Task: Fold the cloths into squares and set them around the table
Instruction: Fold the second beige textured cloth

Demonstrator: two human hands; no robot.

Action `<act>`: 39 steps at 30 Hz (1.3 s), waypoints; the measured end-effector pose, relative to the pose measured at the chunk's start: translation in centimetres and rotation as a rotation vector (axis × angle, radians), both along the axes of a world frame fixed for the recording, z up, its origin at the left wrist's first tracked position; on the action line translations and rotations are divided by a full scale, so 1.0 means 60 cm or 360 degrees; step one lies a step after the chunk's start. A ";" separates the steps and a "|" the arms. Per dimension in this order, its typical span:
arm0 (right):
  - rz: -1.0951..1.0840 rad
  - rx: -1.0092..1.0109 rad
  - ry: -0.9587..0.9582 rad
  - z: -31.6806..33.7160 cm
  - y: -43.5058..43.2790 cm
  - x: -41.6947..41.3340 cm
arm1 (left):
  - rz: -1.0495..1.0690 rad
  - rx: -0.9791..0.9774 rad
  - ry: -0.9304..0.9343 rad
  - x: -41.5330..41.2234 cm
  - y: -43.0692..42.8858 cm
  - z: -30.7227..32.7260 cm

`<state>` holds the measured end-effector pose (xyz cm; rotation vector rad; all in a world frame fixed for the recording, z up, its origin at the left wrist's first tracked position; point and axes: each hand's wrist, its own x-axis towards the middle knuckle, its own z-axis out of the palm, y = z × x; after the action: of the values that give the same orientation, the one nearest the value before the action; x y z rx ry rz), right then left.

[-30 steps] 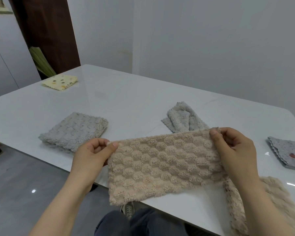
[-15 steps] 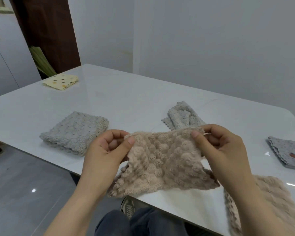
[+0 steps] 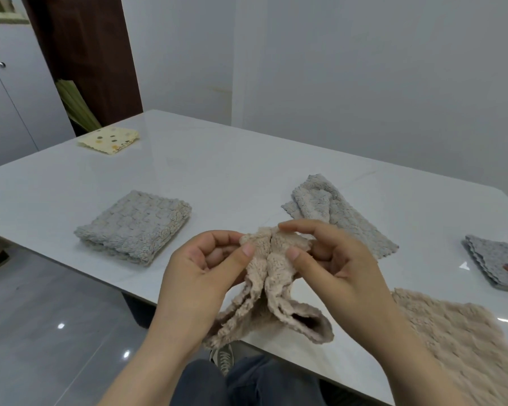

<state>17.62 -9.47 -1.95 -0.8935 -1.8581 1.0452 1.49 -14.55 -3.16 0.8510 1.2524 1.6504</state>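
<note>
I hold a fluffy beige cloth above the table's near edge, doubled over so its two halves hang down side by side. My left hand pinches its top corners from the left. My right hand pinches them from the right, almost touching the left. A folded grey square cloth lies on the white table to the left. An unfolded grey cloth lies behind my hands. A second beige cloth lies flat at the near right.
A folded yellow dotted cloth sits at the table's far left corner. A folded thin grey cloth lies at the right edge. White cupboards and a dark door stand to the left. My knees and a shoe show below the table edge.
My hands have come together from wide apart, bringing the beige cloth's two ends against each other so the strip now hangs folded in half.
</note>
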 end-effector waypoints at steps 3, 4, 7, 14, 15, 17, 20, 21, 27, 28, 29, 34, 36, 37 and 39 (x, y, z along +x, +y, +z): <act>0.0051 -0.0011 -0.0024 -0.002 0.007 0.003 | -0.0052 -0.0017 -0.0074 0.000 -0.004 0.002; 0.0093 -0.0034 -0.0028 -0.002 0.008 0.004 | -0.0060 -0.0022 -0.0081 0.001 -0.005 0.002; 0.0280 -0.0123 -0.0086 0.008 0.009 0.010 | -0.0019 -0.0053 -0.0053 -0.001 -0.006 -0.002; 0.0472 -0.0234 -0.0214 0.022 0.020 0.008 | 0.0052 -0.0089 0.0039 -0.006 -0.008 -0.003; 0.0495 -0.0264 -0.0187 0.020 0.022 0.005 | 0.0060 -0.0091 0.0048 -0.006 -0.008 -0.003; 0.0510 -0.0340 -0.0134 0.019 0.028 0.000 | 0.0070 -0.0105 0.0062 -0.007 -0.008 -0.002; 0.0451 -0.0383 -0.0136 0.021 0.035 -0.008 | 0.0035 -0.0108 0.0113 -0.007 -0.009 0.002; 0.0436 -0.0379 -0.0152 0.023 0.036 -0.011 | 0.0028 -0.0106 0.0128 -0.008 -0.009 0.002; 0.0371 -0.0273 -0.0329 0.035 0.042 -0.018 | 0.0052 -0.0097 0.0175 -0.014 -0.005 0.009; 0.0362 -0.0242 -0.0371 0.038 0.042 -0.017 | 0.0062 -0.0095 0.0186 -0.015 -0.004 0.010; 0.0357 -0.0219 -0.0407 0.043 0.041 -0.016 | 0.0075 -0.0090 0.0208 -0.016 -0.004 0.012; 0.0384 -0.0141 -0.0557 0.067 0.035 -0.013 | 0.0108 -0.0025 0.0249 -0.017 -0.003 0.024; 0.0378 -0.0105 -0.0615 0.071 0.033 -0.016 | 0.0086 -0.0014 0.0249 -0.015 -0.004 0.027; 0.0362 -0.0090 -0.0632 0.071 0.033 -0.017 | 0.0071 -0.0010 0.0255 -0.015 -0.005 0.026; 0.0318 -0.0079 -0.0647 0.071 0.032 -0.020 | 0.0048 0.0005 0.0271 -0.013 -0.007 0.026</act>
<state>16.44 -7.54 2.32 -1.0233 -2.3061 1.0928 0.69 -15.00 -1.59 0.9960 1.3847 1.6310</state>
